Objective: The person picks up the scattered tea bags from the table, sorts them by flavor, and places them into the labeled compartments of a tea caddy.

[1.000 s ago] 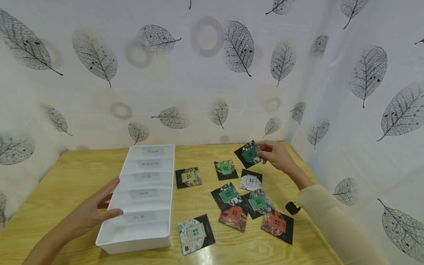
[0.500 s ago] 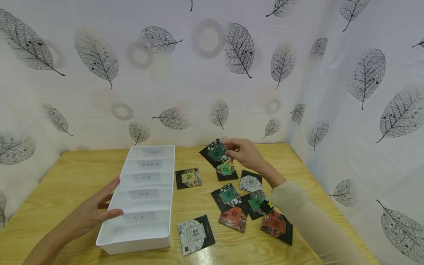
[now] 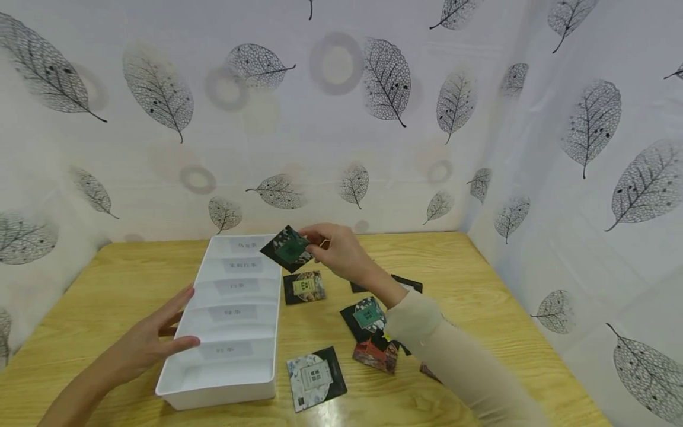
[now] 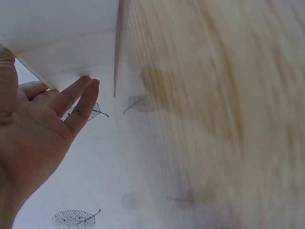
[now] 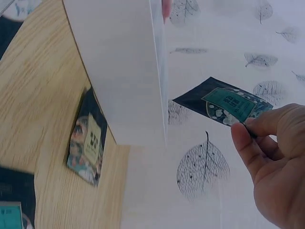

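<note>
In the head view my right hand (image 3: 341, 252) pinches a corner of a black-and-green sachet (image 3: 289, 249), held raised at the far right rim of a white divided box (image 3: 216, 391). The right wrist view shows this sachet (image 5: 228, 104) between thumb and fingertips, apart from the box wall (image 5: 116, 71). My left hand (image 3: 136, 344) rests against the box's left side, thumb and index finger at the rim. In the left wrist view, the left hand's (image 4: 40, 124) extended fingers touch the outer wall. The box has several labelled compartments in a row.
On the wooden table (image 3: 85, 296) lie a yellow-labelled sachet (image 3: 304, 287), a white-labelled sachet (image 3: 316, 378), a green-labelled sachet (image 3: 365, 317) and a red-labelled sachet (image 3: 376, 356). My right forearm partly covers others. A leaf-print curtain (image 3: 299, 130) stands behind the table.
My right hand has carried the black-and-green sachet left, from the table's far right to the box's far right rim. My left hand and the box have stayed put.
</note>
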A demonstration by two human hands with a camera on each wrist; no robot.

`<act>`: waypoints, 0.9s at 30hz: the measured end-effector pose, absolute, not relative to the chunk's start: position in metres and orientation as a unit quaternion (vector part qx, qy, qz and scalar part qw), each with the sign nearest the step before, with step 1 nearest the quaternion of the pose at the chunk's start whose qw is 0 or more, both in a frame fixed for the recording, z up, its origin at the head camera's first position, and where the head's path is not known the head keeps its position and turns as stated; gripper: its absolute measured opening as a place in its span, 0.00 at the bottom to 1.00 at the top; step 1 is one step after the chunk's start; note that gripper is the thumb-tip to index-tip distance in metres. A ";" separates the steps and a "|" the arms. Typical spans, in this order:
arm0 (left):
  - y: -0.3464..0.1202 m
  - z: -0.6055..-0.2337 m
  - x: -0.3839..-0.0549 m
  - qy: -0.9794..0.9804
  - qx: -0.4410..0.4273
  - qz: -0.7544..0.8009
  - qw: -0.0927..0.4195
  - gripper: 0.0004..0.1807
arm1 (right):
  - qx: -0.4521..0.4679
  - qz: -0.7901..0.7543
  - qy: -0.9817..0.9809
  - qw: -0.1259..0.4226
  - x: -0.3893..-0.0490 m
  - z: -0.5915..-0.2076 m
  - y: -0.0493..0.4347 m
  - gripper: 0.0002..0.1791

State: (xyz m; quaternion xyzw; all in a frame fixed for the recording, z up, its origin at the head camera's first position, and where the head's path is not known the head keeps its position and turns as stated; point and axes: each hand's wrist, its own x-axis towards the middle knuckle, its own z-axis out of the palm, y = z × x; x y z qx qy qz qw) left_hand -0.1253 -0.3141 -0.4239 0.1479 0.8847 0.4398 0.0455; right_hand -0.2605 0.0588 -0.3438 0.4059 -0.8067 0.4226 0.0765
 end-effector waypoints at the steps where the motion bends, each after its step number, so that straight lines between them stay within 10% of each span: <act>1: -0.314 -0.424 -0.125 0.885 0.148 0.439 0.045 0.55 | 0.410 0.419 -0.806 0.084 -0.260 -0.344 0.054 0.18; 16: -0.314 -0.426 -0.125 0.890 0.157 0.428 0.031 0.54 | 0.489 0.293 -0.807 0.155 -0.254 -0.350 -0.004 0.18; 27: -0.314 -0.424 -0.124 0.892 0.154 0.424 0.039 0.54 | 0.489 0.221 -0.836 0.112 -0.254 -0.373 -0.024 0.17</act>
